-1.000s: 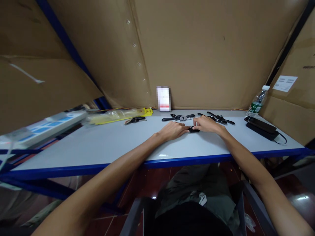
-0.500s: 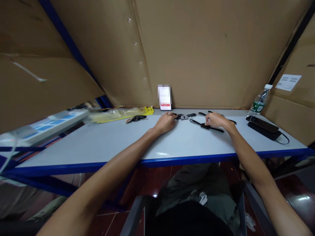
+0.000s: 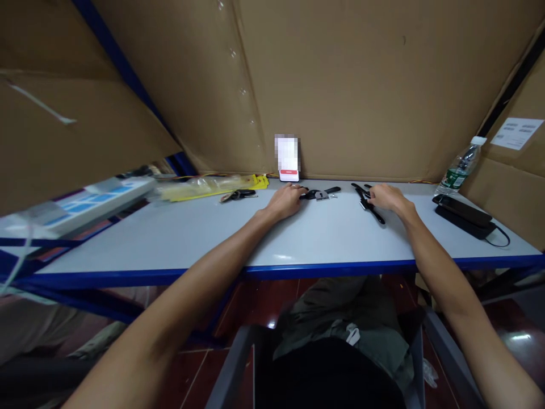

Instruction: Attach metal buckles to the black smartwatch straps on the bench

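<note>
A: Now, what is lying on the grey table (image 3: 179, 244)?

B: Two black strapped pieces: one (image 3: 320, 193) at twelve o'clock, another (image 3: 369, 205) at one o'clock. One clear plastic bottle (image 3: 462, 166), one flat black slab (image 3: 463, 213) at two o'clock, yellow packets (image 3: 213, 187) at eleven.

A: And the hands?

B: The left hand (image 3: 286, 200) is touching the first piece with fingers loosely curled, gripping nothing. The right hand (image 3: 386, 197) is resting flat-fingered on the second piece.

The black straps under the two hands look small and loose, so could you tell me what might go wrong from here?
The left hand touches one black strap with small metal parts beside it; a nudge could scatter them. The right hand rests on the crossed straps, which could tangle.
</note>
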Motion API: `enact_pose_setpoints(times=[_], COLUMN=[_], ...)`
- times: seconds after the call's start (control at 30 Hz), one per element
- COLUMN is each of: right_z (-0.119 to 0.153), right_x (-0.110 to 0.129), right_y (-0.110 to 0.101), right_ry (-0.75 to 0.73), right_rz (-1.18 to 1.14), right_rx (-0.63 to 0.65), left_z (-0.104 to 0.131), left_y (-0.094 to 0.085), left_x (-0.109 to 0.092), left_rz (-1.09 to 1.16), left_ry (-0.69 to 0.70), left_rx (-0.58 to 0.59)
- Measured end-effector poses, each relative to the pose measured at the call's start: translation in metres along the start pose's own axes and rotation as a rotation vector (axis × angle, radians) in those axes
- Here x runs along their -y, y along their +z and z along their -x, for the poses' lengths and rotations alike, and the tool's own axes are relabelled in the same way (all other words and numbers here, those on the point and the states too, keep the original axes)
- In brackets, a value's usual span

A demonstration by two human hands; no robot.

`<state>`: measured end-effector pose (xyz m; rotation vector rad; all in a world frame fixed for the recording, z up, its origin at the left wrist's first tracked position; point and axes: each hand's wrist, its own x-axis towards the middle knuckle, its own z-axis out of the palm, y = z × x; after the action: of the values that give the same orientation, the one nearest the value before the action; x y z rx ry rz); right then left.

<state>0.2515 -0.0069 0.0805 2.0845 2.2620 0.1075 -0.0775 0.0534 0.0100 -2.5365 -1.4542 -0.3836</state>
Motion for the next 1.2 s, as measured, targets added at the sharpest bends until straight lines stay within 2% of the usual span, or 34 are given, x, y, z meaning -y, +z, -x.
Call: enact_pose_setpoints(times=[0.17,0.3,0.4,0.47,0.53,0.63,0.7,0.8,0.93,1.07,1.2], right_z=[-0.003,-0.004,-0.001,0.002,0.003,0.003,0.003,0.006,0.008,0.008,0.01], right_x=[-0.004,-0.006,-0.002,0.004,0.013,0.028,0.039,0.052,0.058,0.058,0.061], right_y=[0.006,0.01,0.007,0.005,0.005,0.011,0.017,0.025,0.031,0.032,0.029], right_ry=[0.059,0.071,0.075,0.067,0.013,-0.216,-0.379,-0.492,-0.519,-0.51,-0.517], right_rz=[0.021,0.022,0.019,0.011,-0.03,-0.16,-0.232,-0.254,-0.213,-0.215,-0.261], right_rx=[-0.026,-0.048,-0.091,-0.158,-0.221,-0.206,-0.168,-0.172,-0.174,-0.176,-0.191], left_z=[0.016,0.03,0.03,0.026,0.02,0.014,0.013,0.015,0.014,0.012,0.012], left_y=[-0.028,-0.049,-0.055,-0.053,-0.048,-0.036,-0.029,-0.021,-0.017,-0.016,-0.016], left_x=[-0.01,-0.032,-0.047,-0.049,-0.041,-0.018,-0.003,0.006,-0.005,-0.017,-0.019], left_rz=[0.061,0.302,0.529,0.56,0.494,0.351,0.293,0.285,0.327,0.309,0.272], left_ry=[0.013,0.183,0.298,0.29,0.21,0.063,0.037,0.149,0.289,0.292,0.267], left_rx=[0.139,0.248,0.274,0.21,0.094,-0.022,-0.012,0.036,0.071,0.084,0.072])
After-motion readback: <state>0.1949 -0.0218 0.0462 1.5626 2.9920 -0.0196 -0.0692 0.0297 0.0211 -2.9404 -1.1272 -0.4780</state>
